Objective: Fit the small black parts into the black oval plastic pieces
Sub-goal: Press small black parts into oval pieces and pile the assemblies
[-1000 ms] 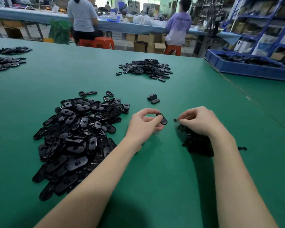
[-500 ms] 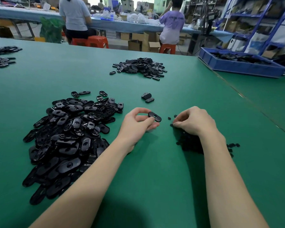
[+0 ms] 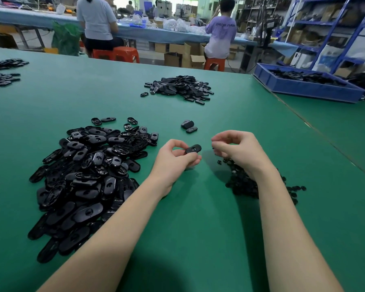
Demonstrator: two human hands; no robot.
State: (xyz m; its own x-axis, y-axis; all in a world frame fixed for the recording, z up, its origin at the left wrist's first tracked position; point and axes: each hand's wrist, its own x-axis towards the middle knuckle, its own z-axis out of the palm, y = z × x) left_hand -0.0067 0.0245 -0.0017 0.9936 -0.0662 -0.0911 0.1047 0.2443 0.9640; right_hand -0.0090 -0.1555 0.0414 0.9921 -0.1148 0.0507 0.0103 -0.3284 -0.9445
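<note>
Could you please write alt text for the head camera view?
The left hand grips a black oval plastic piece above a green table; the right hand, fingers curled, hovers over small black parts.

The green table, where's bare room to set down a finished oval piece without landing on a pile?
Bare table lies between the two loose pieces, the far pile and the blue tray. Another free patch runs near you, between the forearms. It is crowded left at the big oval pile and under the right hand, where the small parts lie.
</note>
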